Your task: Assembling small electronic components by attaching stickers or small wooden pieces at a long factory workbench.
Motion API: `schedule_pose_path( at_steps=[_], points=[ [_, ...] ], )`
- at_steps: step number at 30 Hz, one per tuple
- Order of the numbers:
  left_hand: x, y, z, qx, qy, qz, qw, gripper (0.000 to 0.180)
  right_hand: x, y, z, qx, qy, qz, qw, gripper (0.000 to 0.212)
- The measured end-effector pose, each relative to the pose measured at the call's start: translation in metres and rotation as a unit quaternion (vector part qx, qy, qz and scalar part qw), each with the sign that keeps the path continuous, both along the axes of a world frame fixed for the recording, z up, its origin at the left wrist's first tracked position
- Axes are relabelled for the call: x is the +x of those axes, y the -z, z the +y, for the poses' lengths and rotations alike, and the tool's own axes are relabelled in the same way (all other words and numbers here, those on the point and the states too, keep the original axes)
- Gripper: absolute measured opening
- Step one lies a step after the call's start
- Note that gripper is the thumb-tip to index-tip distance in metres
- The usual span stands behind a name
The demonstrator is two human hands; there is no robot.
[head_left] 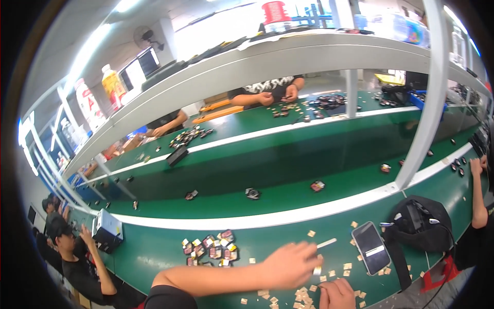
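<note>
My left hand (291,264) reaches across the green bench with curled fingers, slightly blurred. A small pale piece (317,270) shows at its fingertips; its kind is too small to tell. Close by, at the lower edge, my right hand (337,294) has thumb and fingers pressed together, and what they hold, if anything, is hidden. Several small beige squares (303,296) lie scattered around both hands. Beyond the left hand is a flat white stick (327,242). Left of it sits a cluster of small dark round-edged parts (211,248) with yellow and white patches.
To the right lie a smartphone (371,247) and a black bag (421,221) with cables. Past a white rail (257,224), a green belt (231,207) carries spaced dark parts. An overhead shelf (267,57) and post (427,103) frame the bench. Co-workers sit opposite and on both sides.
</note>
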State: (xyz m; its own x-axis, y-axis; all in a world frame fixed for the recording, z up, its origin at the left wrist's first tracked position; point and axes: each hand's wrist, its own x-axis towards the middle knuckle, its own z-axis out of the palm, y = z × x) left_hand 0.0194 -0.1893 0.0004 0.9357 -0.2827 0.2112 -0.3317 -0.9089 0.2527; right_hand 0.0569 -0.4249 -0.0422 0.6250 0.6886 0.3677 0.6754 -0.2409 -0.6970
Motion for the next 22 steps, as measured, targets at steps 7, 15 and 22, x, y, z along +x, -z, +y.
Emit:
schedule_pose_path(
  at_steps=[7,15,22],
  points=[
    [-0.075,0.030,0.005,-0.021,-0.043,0.029,0.998,0.046,0.000,-0.006,-0.004,-0.029,-0.003,0.005,1.000,0.018],
    [-0.092,0.037,0.033,-0.131,-0.048,0.060,0.988,0.049,-0.016,-0.048,0.030,-0.099,-0.058,0.088,0.990,0.021],
    [-0.093,0.041,0.036,-0.134,-0.042,0.078,0.987,0.047,-0.017,-0.054,0.060,-0.266,-0.094,-0.082,0.956,0.024]
  ],
)
